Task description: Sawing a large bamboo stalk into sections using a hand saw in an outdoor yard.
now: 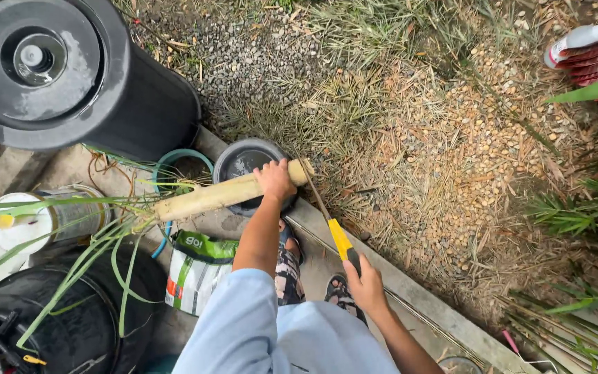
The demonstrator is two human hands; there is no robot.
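Note:
My left hand (275, 180) grips a thick pale yellow-green stalk (209, 197) near its cut end, holding it level over a small dark round basin (243, 159). Long green leaves (70, 235) trail from the stalk's other end to the left. My right hand (367, 282) is closed on the black and yellow handle (342, 242) of a long knife. Its thin blade (315, 194) angles up to the stalk's cut end by my left hand. My sandalled feet (340, 294) stand on a concrete edge (417, 294) below.
A big black barrel (70, 76) stands at the upper left. A white bucket (19, 221), a green and white sack (198, 266) and a black tub (84, 325) sit at the left. Dry grass and gravel (451, 138) cover the right; a white bottle (579, 38) lies at top right.

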